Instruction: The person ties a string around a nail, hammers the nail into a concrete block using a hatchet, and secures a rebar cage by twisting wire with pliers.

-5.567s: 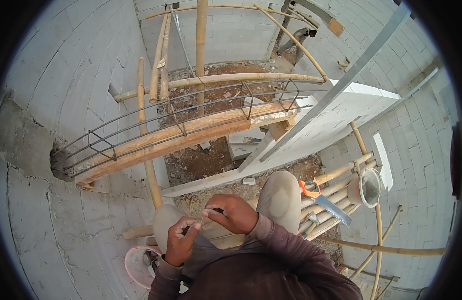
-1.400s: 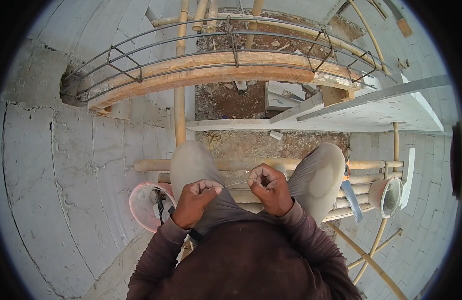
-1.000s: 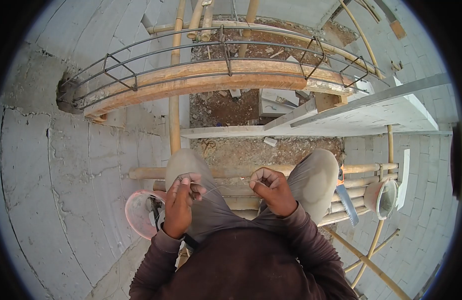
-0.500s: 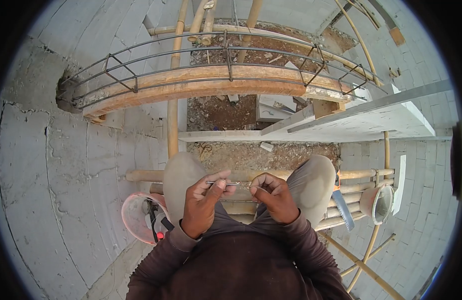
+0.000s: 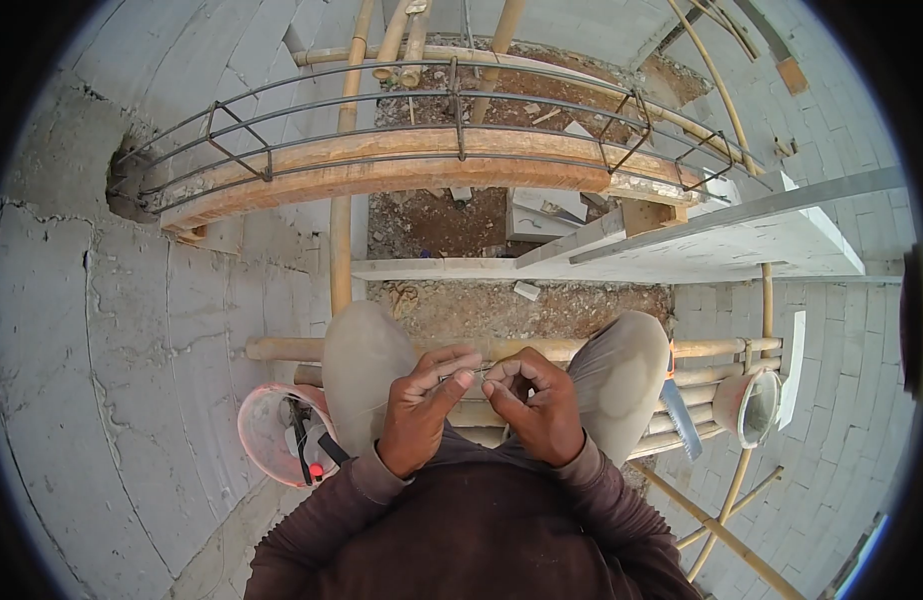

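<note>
The left hand [image 5: 422, 410] and the right hand [image 5: 540, 410] meet over the lap, palms inward, fingertips just beside each other. The right pinches a thin string [image 5: 480, 373] between thumb and forefinger; the left thumb presses toward its curled fingers on a slim nail-like piece [image 5: 445, 379] (mostly hidden, so its full shape cannot be told). The string lies in the narrow space between the two sets of fingertips, slightly forward of the thumbs. Dark brown sleeves lead to both wrists, and the bent left knee [image 5: 362, 365] and right knee [image 5: 627, 375] frame the hands. Beneath run the bamboo poles [image 5: 477, 413] of a platform. Beside the left forearm stands a pinkish bucket [image 5: 260, 450], with a black-handled tool [image 5: 302, 440] inside; past the right knee, a handsaw [image 5: 680, 418] lies across the poles, near a grey-white bucket [image 5: 730, 402] that looks tilted (its mouth faces partly toward the camera). Farther forward, a low block ledge [image 5: 432, 268] crosses above rubble-strewn ground [image 5: 452, 310]. Beyond it, a rebar cage [image 5: 459, 110] runs along a timber beam [image 5: 382, 176], its left end reaching a hollow [image 5: 129, 185] in the block wall [image 5: 132, 400].
</note>
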A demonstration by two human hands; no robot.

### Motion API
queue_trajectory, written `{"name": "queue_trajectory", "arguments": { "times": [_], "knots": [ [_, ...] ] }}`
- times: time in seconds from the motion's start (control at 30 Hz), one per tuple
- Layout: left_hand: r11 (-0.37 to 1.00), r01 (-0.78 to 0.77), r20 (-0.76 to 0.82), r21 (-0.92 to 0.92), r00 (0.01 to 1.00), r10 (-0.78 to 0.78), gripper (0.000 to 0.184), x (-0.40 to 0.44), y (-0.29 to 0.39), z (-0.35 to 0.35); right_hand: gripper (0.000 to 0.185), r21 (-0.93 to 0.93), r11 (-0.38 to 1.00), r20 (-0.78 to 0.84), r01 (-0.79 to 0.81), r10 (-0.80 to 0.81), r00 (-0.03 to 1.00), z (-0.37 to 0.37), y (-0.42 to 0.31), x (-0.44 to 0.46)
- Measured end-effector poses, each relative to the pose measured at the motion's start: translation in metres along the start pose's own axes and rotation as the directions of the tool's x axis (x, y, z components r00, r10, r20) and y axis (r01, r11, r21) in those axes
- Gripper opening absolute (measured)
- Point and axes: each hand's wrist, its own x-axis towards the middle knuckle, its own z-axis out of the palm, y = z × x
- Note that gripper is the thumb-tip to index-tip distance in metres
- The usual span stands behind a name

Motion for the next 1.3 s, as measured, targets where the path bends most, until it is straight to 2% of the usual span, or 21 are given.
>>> {"name": "queue_trajectory", "arguments": {
  "times": [0.1,0.2,0.3,0.4,0.5,0.6,0.7,0.8,1.0,1.1,1.2,1.3],
  "knots": [
    [0.994,-0.009,0.024,-0.112,1.000,0.011,0.035,0.002,-0.006,0.003,0.013,-0.108,0.985,0.039,0.138,-0.134,0.990,0.002,-0.004,-0.001],
    [0.999,0.003,0.043,0.050,0.999,-0.006,0.042,0.002,-0.012,0.000,0.020,-0.135,0.971,0.069,0.196,-0.188,0.980,0.001,-0.007,-0.003],
    [0.954,0.293,0.120,-0.064,0.951,-0.284,0.045,-0.006,-0.006,-0.003,0.020,-0.031,0.985,0.072,0.167,-0.164,0.984,-0.004,-0.005,-0.001],
    [0.794,0.437,0.152,-0.423,0.898,-0.413,0.048,-0.008,0.004,0.005,0.021,0.196,0.977,0.012,0.086,-0.090,0.996,-0.005,0.003,0.001],
    [0.704,0.472,0.231,-0.531,0.880,-0.415,0.050,-0.010,0.003,-0.002,0.030,0.468,0.881,-0.079,-0.064,0.114,0.990,-0.004,0.030,-0.003],
    [0.558,0.536,0.344,-0.633,0.841,-0.418,0.048,-0.012,0.006,-0.006,0.038,0.396,0.904,0.067,-0.157,0.142,0.988,0.000,0.044,-0.004],
    [0.509,0.576,0.397,-0.640,0.814,-0.423,0.045,-0.014,0.003,-0.009,0.040,0.472,0.870,0.215,-0.144,0.045,0.976,0.010,0.043,-0.007],
    [0.490,0.599,0.414,-0.634,0.797,-0.439,0.045,-0.014,0.009,-0.008,0.039,0.456,0.878,0.332,-0.146,-0.015,0.943,0.012,0.044,-0.002],
    [0.481,0.621,0.466,-0.618,0.783,-0.412,0.045,-0.013,0.003,-0.015,0.029,0.435,0.868,0.411,-0.238,0.043,0.911,0.010,0.045,0.005],
    [0.466,0.619,0.404,-0.633,0.777,-0.483,0.045,-0.014,0.007,-0.013,0.018,0.376,0.896,0.430,-0.235,0.057,0.901,0.004,0.054,0.004],
    [0.536,0.622,0.365,-0.571,0.777,-0.512,0.047,-0.014,0.011,-0.015,0.011,0.053,0.995,0.327,-0.082,0.060,0.943,-0.010,0.031,0.007],
    [0.666,0.596,0.229,-0.448,0.797,-0.559,0.050,-0.016,0.011,-0.008,0.010,-0.153,0.988,0.300,0.037,0.011,0.954,-0.021,0.026,0.009]
  ]
}}
